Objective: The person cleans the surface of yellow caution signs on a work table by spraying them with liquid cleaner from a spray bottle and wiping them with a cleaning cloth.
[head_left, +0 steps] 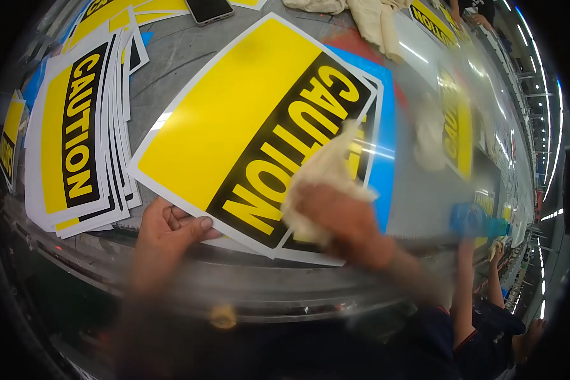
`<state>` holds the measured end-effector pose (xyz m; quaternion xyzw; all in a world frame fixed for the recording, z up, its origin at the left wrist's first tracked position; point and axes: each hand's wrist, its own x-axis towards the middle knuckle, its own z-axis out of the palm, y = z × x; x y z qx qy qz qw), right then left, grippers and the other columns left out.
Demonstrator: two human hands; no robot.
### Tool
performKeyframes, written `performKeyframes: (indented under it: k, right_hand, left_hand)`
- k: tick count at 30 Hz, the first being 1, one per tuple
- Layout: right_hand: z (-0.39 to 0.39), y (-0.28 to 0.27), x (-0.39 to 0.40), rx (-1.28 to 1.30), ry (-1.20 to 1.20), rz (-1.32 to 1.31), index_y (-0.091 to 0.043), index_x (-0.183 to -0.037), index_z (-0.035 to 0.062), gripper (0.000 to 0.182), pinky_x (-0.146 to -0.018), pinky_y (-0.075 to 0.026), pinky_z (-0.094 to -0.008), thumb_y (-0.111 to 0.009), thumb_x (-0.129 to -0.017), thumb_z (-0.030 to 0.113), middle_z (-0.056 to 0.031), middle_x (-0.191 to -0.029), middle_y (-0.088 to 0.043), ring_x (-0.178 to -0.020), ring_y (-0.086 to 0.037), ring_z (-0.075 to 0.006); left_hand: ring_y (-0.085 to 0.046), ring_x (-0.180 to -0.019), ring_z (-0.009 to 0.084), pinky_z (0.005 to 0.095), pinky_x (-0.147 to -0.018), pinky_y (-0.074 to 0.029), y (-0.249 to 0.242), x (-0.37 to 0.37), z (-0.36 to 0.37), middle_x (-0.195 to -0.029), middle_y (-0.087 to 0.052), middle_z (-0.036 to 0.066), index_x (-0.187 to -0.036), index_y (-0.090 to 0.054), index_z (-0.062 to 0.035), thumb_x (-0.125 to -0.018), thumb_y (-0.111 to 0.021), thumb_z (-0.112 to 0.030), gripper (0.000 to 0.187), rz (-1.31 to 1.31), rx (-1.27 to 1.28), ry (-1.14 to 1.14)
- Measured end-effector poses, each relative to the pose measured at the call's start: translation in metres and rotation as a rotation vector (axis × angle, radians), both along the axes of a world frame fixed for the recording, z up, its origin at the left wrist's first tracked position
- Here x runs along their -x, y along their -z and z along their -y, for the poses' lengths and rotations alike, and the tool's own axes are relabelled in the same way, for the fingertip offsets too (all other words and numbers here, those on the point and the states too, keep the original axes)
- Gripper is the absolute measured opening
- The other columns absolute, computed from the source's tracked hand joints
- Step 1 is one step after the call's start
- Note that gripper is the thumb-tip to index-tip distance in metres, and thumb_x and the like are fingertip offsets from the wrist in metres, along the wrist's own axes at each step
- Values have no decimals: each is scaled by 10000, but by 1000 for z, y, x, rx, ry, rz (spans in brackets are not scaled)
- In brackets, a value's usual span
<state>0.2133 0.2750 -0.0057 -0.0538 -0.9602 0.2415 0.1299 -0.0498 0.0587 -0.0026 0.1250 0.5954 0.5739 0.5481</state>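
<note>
A yellow and black CAUTION sign [215, 114] lies tilted in front of me. My left hand [171, 231] pinches its near left corner, thumb on top and fingers below. My right hand [345, 221], slightly blurred, is closed on a cream cloth [326, 164] pressed against the sign's face over part of the black lettering band. Under this sign, the edge of another sign [313, 253] shows, and beneath both is a blue sheet [384, 136].
Left of me stands a stack of CAUTION signs [52, 139]. A phone [209, 9] and crumpled cloths [380, 28] lie at the back. On the right are more signs [457, 126] and a co-worker's arms [464, 272] near a blue bottle [468, 218].
</note>
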Motion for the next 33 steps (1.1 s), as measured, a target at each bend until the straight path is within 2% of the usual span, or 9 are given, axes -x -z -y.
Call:
performKeyframes:
  k: [4, 6, 9, 13, 17, 25, 30, 32, 33]
  right_hand:
    - [4, -5, -13, 25, 7, 245, -764, -1311, 79, 518, -1034, -632, -426, -766, -797, 17, -132, -1407, -760, -1220, -768, -257]
    - [-32, 3, -1, -14, 261, -22, -782, -1274, 62, 513, -1048, -627, -416, -748, -775, -54, -135, -1346, -787, -1246, -762, -254]
    - [13, 1, -1, -34, 98, -23, -754, -1285, 0, 552, -1149, -589, -444, -774, -738, -75, -205, -1419, -737, -1362, -705, -320]
    - [56, -24, -9, 502, -75, 118, -781, -1289, 67, 471, -974, -644, -393, -780, -825, -16, -141, -1310, -801, -1134, -802, -316]
    - [18, -37, -32, 1012, 555, -182, -785, -1206, 7, 202, -861, -630, -330, -747, -1032, 103, -91, -1114, -832, -988, -789, -172]
    - [-39, -19, -79, 1464, 661, -508, -608, -1398, 45, 457, -984, -604, -352, -754, -1079, 339, -57, -1225, -705, -1119, -720, -172]
    - [-38, -37, -91, 1747, 512, -659, -479, -1579, 21, 620, -1172, -514, -369, -734, -1031, 160, -106, -1455, -635, -1348, -639, -219]
    - [-47, -30, -100, 1568, 440, -601, -434, -1624, 14, 692, -1193, -501, -372, -728, -1001, 85, -118, -1502, -612, -1377, -624, -222]
    - [-50, -25, -105, 1483, 422, -561, -411, -1646, 11, 732, -1204, -494, -374, -725, -986, 48, -124, -1526, -601, -1391, -616, -223]
  left_hand:
    - [-780, -1193, 312, 413, -993, -694, -3, 0, -2, -1311, -760, 237, -1430, -553, 81, -998, -760, 26, 482, -17, 8, 11]
    - [-779, -1194, 309, 409, -996, -692, 2, 0, 1, -1312, -759, 236, -1437, -549, 80, -1000, -761, 19, 489, -34, 25, 21]
    - [-772, -1193, 286, 399, -1015, -674, -4, -3, -1, -1316, -753, 223, -1434, -554, 78, -1014, -732, 22, 460, -41, -31, 19]
    - [-748, -1219, 259, 396, -1060, -641, -10, -4, -1, -1337, -740, 206, -1444, -556, 79, -1031, -684, 40, 434, -48, -30, 45]
    - [-735, -1244, 266, 399, -1078, -625, -6, -3, 4, -1362, -725, 204, -1457, -545, 77, -1031, -697, 7, 457, -66, -51, 71]
    - [-760, -1179, 240, 388, -985, -660, 14, 9, 15, -1334, -734, 142, -1451, -543, 29, -988, -784, -97, 536, -226, -11, 116]
    - [-737, -1113, 205, 358, -866, -636, 66, 21, 42, -1325, -713, 112, -1468, -527, -9, -971, -795, -108, 574, -732, -141, 192]
    - [-735, -1100, 208, 348, -857, -633, 43, 17, 21, -1332, -707, 113, -1479, -524, -20, -973, -790, -107, 577, -663, -214, 154]
    - [-736, -1093, 211, 345, -850, -631, 4, -4, 13, -1335, -704, 115, -1486, -520, -24, -972, -789, -109, 586, -173, -190, -23]
